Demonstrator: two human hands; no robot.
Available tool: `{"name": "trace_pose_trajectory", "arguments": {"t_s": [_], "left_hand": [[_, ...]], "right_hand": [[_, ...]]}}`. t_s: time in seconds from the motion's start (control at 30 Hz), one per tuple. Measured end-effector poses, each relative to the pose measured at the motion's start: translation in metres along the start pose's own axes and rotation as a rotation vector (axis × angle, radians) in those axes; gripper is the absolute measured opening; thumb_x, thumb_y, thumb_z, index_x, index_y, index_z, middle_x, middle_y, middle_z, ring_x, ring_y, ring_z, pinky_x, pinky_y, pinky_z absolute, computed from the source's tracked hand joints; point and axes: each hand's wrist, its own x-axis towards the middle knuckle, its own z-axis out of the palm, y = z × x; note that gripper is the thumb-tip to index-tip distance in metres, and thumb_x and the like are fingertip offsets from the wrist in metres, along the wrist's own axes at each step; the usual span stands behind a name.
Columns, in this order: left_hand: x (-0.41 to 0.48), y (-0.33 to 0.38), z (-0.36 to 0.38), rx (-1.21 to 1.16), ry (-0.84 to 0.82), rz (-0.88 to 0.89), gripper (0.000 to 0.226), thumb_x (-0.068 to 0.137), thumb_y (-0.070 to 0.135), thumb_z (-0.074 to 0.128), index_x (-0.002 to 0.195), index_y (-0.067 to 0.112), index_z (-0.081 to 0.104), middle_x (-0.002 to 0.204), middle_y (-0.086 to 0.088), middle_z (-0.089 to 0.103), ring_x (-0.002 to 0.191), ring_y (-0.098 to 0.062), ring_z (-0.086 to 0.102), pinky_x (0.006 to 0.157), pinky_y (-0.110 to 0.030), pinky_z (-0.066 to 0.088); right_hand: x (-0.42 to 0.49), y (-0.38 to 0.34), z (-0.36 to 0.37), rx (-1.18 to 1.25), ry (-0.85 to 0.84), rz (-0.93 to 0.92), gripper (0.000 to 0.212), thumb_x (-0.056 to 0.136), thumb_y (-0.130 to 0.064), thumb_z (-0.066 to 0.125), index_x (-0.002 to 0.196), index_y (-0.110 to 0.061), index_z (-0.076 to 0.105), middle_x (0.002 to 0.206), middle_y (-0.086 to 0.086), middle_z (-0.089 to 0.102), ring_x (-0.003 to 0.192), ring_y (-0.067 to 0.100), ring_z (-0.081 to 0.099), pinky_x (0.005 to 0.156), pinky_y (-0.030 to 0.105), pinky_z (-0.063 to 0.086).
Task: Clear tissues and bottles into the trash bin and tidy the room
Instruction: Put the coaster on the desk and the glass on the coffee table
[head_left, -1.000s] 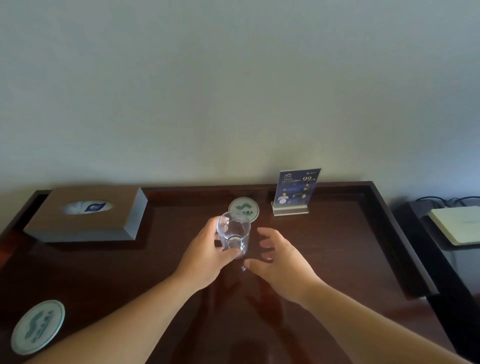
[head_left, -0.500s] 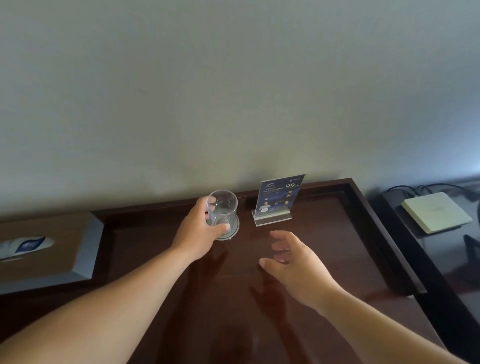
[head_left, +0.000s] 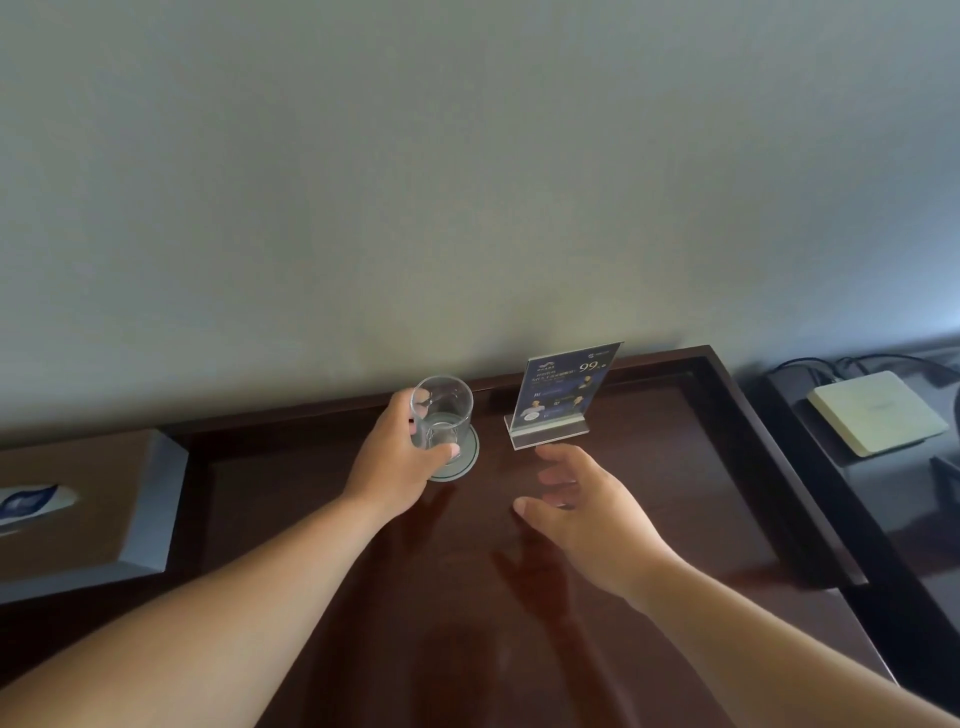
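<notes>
I see the left hand (head_left: 395, 462) wrapped around one clear glass (head_left: 441, 415), upright over one round coaster (head_left: 466, 460) by the desk's (head_left: 675, 467) back rim; the right hand (head_left: 587, 514) hovers empty, fingers loosely spread, near one sign stand (head_left: 561, 395); one tissue box (head_left: 93, 499) far left

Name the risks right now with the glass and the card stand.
1. The left hand grips the glass over the coaster; set down off-centre, it may tip.
2. The right hand hovers open just short of the card stand; a forward reach might knock it over.
</notes>
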Motion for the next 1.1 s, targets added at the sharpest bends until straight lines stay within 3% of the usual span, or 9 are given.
{"name": "trace_pose_trajectory", "arguments": {"t_s": [0.33, 0.63, 0.97, 1.1], "left_hand": [[-0.036, -0.005, -0.022, 0.084, 0.015, -0.078, 0.071, 0.081, 0.03, 0.07, 0.142, 0.031, 0.034, 0.136, 0.002, 0.046, 0.119, -0.01, 0.05, 0.091, -0.025, 0.039], [-0.136, -0.026, -0.097, 0.107, 0.216, -0.188, 0.047, 0.086, 0.025, 0.066, 0.13, 0.029, 0.05, 0.12, 0.005, 0.057, 0.108, -0.007, 0.057, 0.092, -0.024, 0.042], [-0.252, -0.081, -0.181, 0.159, 0.445, -0.372, 0.04, 0.085, 0.027, 0.067, 0.123, 0.033, 0.053, 0.11, 0.011, 0.059, 0.101, -0.005, 0.06, 0.083, -0.024, 0.045], [-0.286, -0.119, -0.216, 0.181, 0.459, -0.448, 0.04, 0.086, 0.026, 0.066, 0.123, 0.031, 0.054, 0.113, 0.008, 0.059, 0.102, -0.007, 0.058, 0.085, -0.025, 0.043]], "right_hand": [[-0.004, -0.014, 0.008, -0.004, -0.066, -0.088, 0.058, 0.076, -0.042, 0.075, 0.127, -0.04, 0.048, 0.106, -0.02, 0.057, 0.093, -0.005, 0.058, 0.074, 0.017, 0.044], [-0.017, -0.057, 0.048, -0.019, -0.244, -0.245, 0.056, 0.077, -0.042, 0.075, 0.127, -0.038, 0.05, 0.103, -0.02, 0.058, 0.091, -0.005, 0.059, 0.074, 0.018, 0.046], [-0.066, -0.112, 0.144, -0.057, -0.475, -0.377, 0.054, 0.079, -0.04, 0.074, 0.126, -0.037, 0.05, 0.105, -0.018, 0.058, 0.093, -0.001, 0.06, 0.07, 0.018, 0.046], [-0.084, -0.133, 0.179, -0.107, -0.511, -0.385, 0.052, 0.08, -0.042, 0.072, 0.126, -0.039, 0.049, 0.104, -0.019, 0.057, 0.094, -0.002, 0.059, 0.067, 0.019, 0.047]]}}
